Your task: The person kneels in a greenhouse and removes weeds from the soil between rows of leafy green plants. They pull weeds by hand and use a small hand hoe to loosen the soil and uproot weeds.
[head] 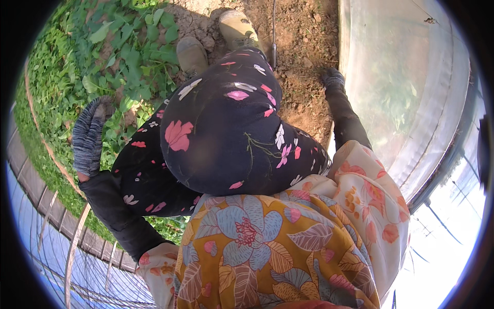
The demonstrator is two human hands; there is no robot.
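Observation:
My left hand, in a blue-grey knitted glove with a dark palm, hangs above the leafy green plants beside my left leg. Its palm side is mostly turned away, so I cannot see if anything is in it. On the right, my right hand, also gloved, reaches down to the bare soil. It is beside the lower edge of a translucent plastic sheet; its fingertips are dark and hard to make out. Dark flowered trousers cover my bent legs between the hands.
My tan shoes stand on soil by the plants. A thin rod or pipe lies along the ground at my right foot. A cord runs across the plants at left. Greenhouse framing rises at lower left.

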